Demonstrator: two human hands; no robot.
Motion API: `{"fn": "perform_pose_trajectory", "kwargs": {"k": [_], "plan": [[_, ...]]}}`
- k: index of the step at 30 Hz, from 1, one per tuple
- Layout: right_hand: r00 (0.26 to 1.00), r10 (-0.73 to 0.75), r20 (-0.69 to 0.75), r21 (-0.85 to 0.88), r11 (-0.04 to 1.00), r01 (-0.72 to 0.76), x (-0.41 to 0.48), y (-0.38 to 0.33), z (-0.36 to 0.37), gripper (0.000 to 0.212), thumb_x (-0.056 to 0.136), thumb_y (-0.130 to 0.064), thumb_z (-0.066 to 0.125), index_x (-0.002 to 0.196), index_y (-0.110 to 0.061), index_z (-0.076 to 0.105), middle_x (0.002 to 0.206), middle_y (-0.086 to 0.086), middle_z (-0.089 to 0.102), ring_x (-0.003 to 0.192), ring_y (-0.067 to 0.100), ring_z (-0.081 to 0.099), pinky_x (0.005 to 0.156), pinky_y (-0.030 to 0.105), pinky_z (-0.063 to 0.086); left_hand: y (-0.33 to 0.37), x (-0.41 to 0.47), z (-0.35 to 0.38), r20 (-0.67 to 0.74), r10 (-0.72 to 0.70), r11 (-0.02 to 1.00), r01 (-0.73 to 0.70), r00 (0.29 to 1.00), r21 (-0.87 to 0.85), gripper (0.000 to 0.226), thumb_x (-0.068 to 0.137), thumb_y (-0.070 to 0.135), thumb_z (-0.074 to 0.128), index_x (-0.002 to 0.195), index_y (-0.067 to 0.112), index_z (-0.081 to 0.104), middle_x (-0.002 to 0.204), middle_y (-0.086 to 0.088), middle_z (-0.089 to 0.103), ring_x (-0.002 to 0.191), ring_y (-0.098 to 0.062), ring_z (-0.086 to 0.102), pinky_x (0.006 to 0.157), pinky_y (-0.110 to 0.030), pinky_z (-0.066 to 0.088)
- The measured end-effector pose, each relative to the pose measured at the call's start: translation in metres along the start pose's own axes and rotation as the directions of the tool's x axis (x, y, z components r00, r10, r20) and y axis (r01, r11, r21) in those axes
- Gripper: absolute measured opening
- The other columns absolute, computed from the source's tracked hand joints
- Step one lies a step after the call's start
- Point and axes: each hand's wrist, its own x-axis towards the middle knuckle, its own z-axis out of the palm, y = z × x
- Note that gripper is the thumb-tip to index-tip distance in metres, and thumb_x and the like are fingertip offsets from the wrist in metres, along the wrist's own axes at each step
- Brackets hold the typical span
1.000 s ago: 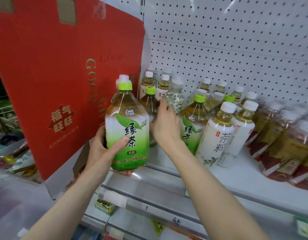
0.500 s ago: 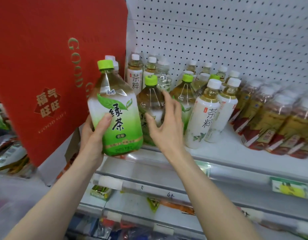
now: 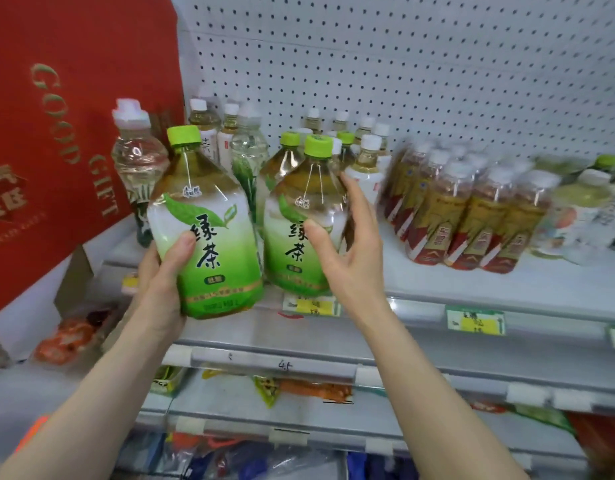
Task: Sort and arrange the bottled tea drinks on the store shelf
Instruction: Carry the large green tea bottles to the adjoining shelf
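My left hand [image 3: 160,285] grips a large green tea bottle [image 3: 209,230] with a green cap, held tilted at the shelf's front edge. My right hand [image 3: 347,258] is wrapped on a second large green tea bottle [image 3: 299,216] that stands at the front of the white shelf [image 3: 507,289], thumb on its label and fingers behind it. More green-capped bottles [image 3: 289,150] stand behind. White-capped tea bottles [image 3: 368,157] fill the back rows.
A red gift box [image 3: 67,109] leans at the left, with a clear water bottle [image 3: 136,157] beside it. Shrink-wrapped packs of amber tea bottles [image 3: 472,209] lie to the right. Price tags [image 3: 475,322] line the shelf edge; lower shelves hold packaged goods.
My right hand has drawn the second green tea bottle forward to the shelf's front. The bottle in my left hand has dropped slightly and sits next to it. The view shifted right.
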Motion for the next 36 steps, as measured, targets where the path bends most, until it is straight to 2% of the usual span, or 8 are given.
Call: {"fn": "perform_pose_trajectory", "kwargs": {"k": [3,6,12,16,19,24,30,36], "plan": [[1.000,-0.013,0.005,-0.019,1.000,0.013,-0.011,0.005,-0.047,0.068,0.091,-0.035,0.068,0.150,-0.025,0.036,0.146,-0.013,0.042,0.136,-0.009,0.034,0.111,0.011,0.027,-0.007,-0.025,0.032,0.038,-0.009,1.000,0.008,0.999,0.019,0.043,0.065,0.042,0.070,0.104,0.025,0.065,0.089,0.009,0.078,0.080,-0.010,0.074,0.067,-0.030,0.061],[1.000,0.002,0.009,-0.036,0.999,-0.002,-0.025,0.013,-0.104,0.065,0.091,-0.041,0.064,0.149,-0.030,0.037,0.146,-0.016,0.042,0.136,-0.009,0.034,0.110,0.011,0.028,-0.019,-0.055,0.073,0.084,-0.025,1.000,0.025,0.996,0.000,0.024,0.074,0.035,0.067,0.097,0.027,0.068,0.088,0.008,0.078,0.079,-0.010,0.074,0.067,-0.030,0.062],[0.996,0.056,-0.069,-0.116,0.991,-0.063,-0.058,0.032,-0.236,0.060,0.093,-0.034,0.064,0.147,-0.025,0.041,0.146,-0.014,0.045,0.138,-0.004,0.036,0.112,0.016,0.030,-0.059,-0.122,0.180,0.226,-0.119,0.989,0.136,0.967,-0.062,0.049,0.081,0.037,0.062,0.125,0.015,0.059,0.100,0.004,0.077,0.090,-0.014,0.074,0.070,-0.030,0.060],[0.985,0.102,-0.140,-0.158,0.980,-0.123,-0.077,0.044,-0.321,0.061,0.093,-0.035,0.063,0.149,-0.023,0.040,0.150,-0.010,0.044,0.139,-0.004,0.035,0.112,0.015,0.030,-0.085,-0.163,0.244,0.303,-0.156,0.980,0.185,0.940,-0.070,0.040,0.079,0.035,0.066,0.117,0.024,0.062,0.105,0.003,0.076,0.095,-0.015,0.073,0.071,-0.030,0.060],[0.975,0.106,-0.194,-0.201,0.969,-0.146,-0.086,0.052,-0.374,0.061,0.094,-0.029,0.065,0.149,-0.020,0.041,0.147,-0.008,0.047,0.136,-0.005,0.038,0.110,0.013,0.031,-0.099,-0.188,0.285,0.353,-0.171,0.979,0.198,0.920,-0.042,0.050,0.074,0.038,0.071,0.120,0.019,0.062,0.107,-0.001,0.076,0.096,-0.019,0.073,0.072,-0.030,0.060],[0.953,0.109,-0.284,-0.231,0.957,-0.178,-0.095,0.069,-0.445,0.059,0.094,-0.031,0.065,0.147,-0.030,0.041,0.142,-0.024,0.044,0.134,-0.013,0.035,0.102,0.001,0.027,-0.117,-0.205,0.353,0.469,-0.168,0.983,0.184,0.867,0.012,0.065,0.066,0.048,0.076,0.123,0.023,0.060,0.115,-0.002,0.073,0.103,-0.021,0.071,0.074,-0.029,0.059],[0.917,0.110,-0.383,-0.302,0.924,-0.236,-0.083,0.101,-0.527,0.065,0.090,-0.039,0.064,0.149,-0.027,0.041,0.149,-0.013,0.045,0.138,-0.004,0.036,0.104,0.002,0.028,-0.152,-0.206,0.451,0.572,-0.170,0.975,0.221,0.803,-0.021,0.065,0.066,0.044,0.077,0.124,0.022,0.059,0.119,-0.004,0.072,0.104,-0.019,0.071,0.076,-0.028,0.058],[0.857,0.071,-0.510,-0.338,0.900,-0.276,-0.058,0.132,-0.608,0.063,0.090,-0.036,0.065,0.147,-0.024,0.044,0.147,-0.008,0.048,0.137,0.000,0.040,0.107,0.008,0.031,-0.184,-0.199,0.555,0.640,-0.151,0.973,0.227,0.754,-0.038,0.075,0.060,0.041,0.080,0.126,0.014,0.056,0.116,-0.004,0.072,0.103,-0.021,0.071,0.074,-0.027,0.058]]}}
